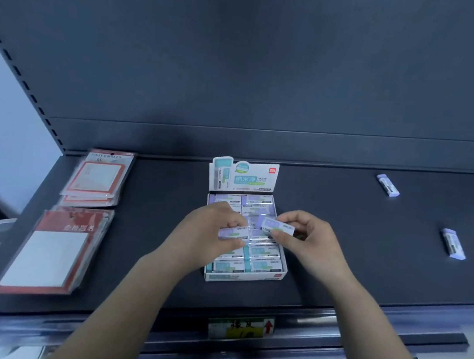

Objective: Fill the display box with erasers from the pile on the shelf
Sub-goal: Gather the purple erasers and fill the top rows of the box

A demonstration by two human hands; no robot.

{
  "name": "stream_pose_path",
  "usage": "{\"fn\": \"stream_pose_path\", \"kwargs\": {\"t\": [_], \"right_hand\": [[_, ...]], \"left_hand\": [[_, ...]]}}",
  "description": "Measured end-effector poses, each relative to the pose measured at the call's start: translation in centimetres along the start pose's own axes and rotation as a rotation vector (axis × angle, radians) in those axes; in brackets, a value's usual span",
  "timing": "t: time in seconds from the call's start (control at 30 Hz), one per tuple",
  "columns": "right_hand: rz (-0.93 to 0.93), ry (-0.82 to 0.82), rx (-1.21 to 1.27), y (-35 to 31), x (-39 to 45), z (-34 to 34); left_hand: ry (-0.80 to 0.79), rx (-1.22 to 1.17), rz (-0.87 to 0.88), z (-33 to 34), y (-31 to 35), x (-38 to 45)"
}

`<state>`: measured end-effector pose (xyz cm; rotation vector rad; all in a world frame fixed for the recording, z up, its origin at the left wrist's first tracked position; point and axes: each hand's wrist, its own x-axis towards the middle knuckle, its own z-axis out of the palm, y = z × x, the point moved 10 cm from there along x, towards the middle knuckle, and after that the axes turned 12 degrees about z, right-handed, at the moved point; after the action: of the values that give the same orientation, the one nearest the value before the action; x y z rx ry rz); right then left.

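Display box point(241, 278) at shelf point(342, 250) centre, erasers point(263, 263) packed inside. Both hands over box, each holding one eraser. Two packets point(97, 177) far left, one nearer. Two loose erasers point(387, 185) far right.

Both forearms bare, no sleeves, left hand point(206, 230) & right hand point(309, 245) ungloved.

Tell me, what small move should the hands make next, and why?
Probably lower the eraser in the right hand into the display box. It hovers over the middle rows, the left hand already presses its own eraser down there, and two loose erasers wait on the shelf.
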<state>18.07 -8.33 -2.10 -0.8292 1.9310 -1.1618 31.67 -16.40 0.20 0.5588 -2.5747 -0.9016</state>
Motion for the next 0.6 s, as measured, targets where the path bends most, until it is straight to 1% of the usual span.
{"fn": "stream_pose_path", "kwargs": {"t": [0.13, 0.37, 0.43, 0.6], "right_hand": [[-0.016, 0.002, -0.054, 0.3, -0.5, 0.3], [-0.093, 0.012, -0.300, 0.4, -1.2, 1.4], [-0.128, 0.007, -0.328, 0.2, -1.5, 1.7], [-0.202, 0.022, -0.383, -0.4, -1.9, 2.0]], "left_hand": [[-0.028, 0.036, 0.008, 0.6, 0.1, -0.9], [-0.042, 0.146, 0.023, 0.9, 0.3, -1.7], [-0.044, 0.188, 0.024, 1.1, 0.3, -1.9], [-0.016, 0.199, 0.007, 0.9, 0.1, -2.3]]}}
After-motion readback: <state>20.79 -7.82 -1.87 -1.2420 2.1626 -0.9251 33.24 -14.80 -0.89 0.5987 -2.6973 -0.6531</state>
